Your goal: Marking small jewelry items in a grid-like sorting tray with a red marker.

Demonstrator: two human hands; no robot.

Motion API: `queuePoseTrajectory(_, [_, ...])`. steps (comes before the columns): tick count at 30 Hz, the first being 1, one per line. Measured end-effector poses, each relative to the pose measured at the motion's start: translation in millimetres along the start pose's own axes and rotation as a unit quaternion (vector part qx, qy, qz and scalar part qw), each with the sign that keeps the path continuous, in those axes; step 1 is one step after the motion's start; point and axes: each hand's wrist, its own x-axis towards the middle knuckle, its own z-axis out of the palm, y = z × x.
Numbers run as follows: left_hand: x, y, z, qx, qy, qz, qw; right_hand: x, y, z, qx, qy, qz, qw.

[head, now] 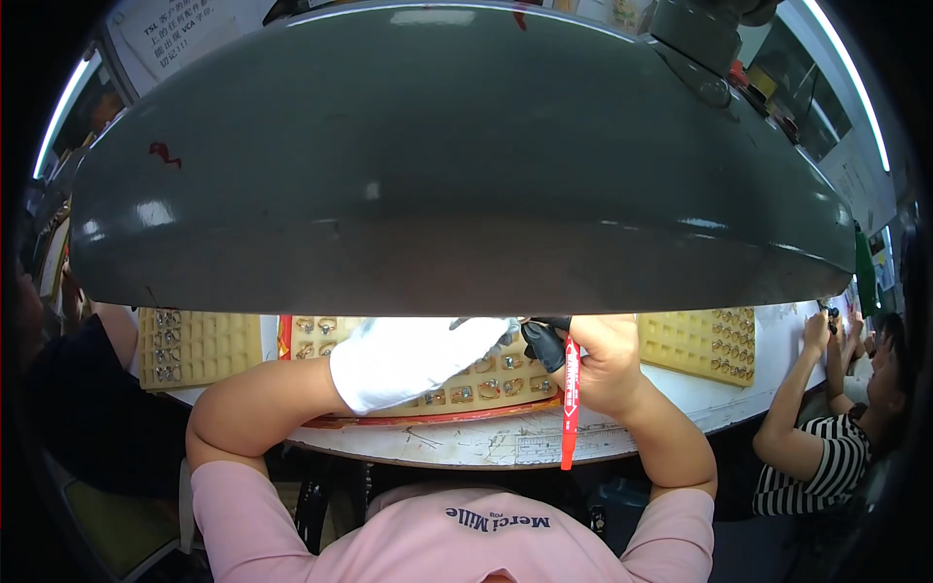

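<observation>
My left hand (426, 362), in a white glove, reaches over a ring tray (503, 403) of pale foam with a red edge; its fingertips meet my right hand near the lamp's lower rim. Black finger covers are on some fingers of my right hand (594, 361), which is shut on a red marker pen (570, 408) pointing down towards me. Rings with clear stones (462, 394) sit in the tray's slots under and beside my hands. Something small seems to lie between the fingertips; the lamp and fingers hide what it is.
A large dark lamp hood (466, 167) hangs over the hands and hides the table's far part. Foam ring trays stand at left (219, 350) and right (678, 350) on the white table (474, 444). Co-workers sit on both sides, one in a striped shirt (816, 466).
</observation>
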Motion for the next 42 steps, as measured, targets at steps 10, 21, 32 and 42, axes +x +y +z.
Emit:
queuePoseTrajectory(10, [9,1,-6,-0.521,-0.104,-0.237,0.813,4,2,-5,-0.037,-0.017,-0.084,0.996])
queuePoseTrajectory(21, [2,-7,8,0.188,0.064,0.121,0.973,1,3,-1,-0.031,0.003,-0.048,0.998])
queuePoseTrajectory(32, [12,23,-12,-0.196,-0.072,-0.26,0.943,-2,2,-2,-0.094,-0.048,-0.108,0.988])
queuePoseTrajectory(42, [1,9,7,0.298,0.081,0.136,0.941,-2,-10,3,-0.111,-0.054,-0.125,0.984])
